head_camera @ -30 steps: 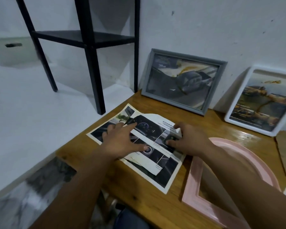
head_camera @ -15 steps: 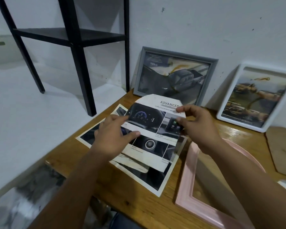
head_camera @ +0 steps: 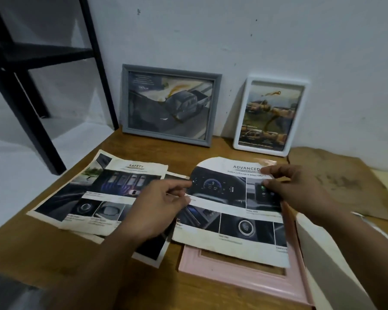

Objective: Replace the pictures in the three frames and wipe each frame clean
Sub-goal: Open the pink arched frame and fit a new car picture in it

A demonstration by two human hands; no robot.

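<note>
1. The arch-topped picture is in both my hands, held over the pink frame at the near right of the table. My left hand pinches its left edge between thumb and forefinger; my right hand pinches the far right corner, the other fingers loosely curled. The grip is light and the sheet is limp, so it could sag, crease or slide out of one pinch as I lower it.
2. The frame's opening is mostly hidden under the sheet. I judge that the arch could land crooked or overhang the rim, because I can't see the edges I'm matching.
3. A pale board, probably the frame's backing, stands up at the near right, just beside my right forearm. A bump from that arm could knock it onto the picture or shift the frame.
4. The spare pages lie to the left, one corner tucked near the frame. Dragging my left wrist across could pull them along or off the near edge.
5. The grey frame and white frame lean against the far wall. Jolting the table could tip them forward.
</note>
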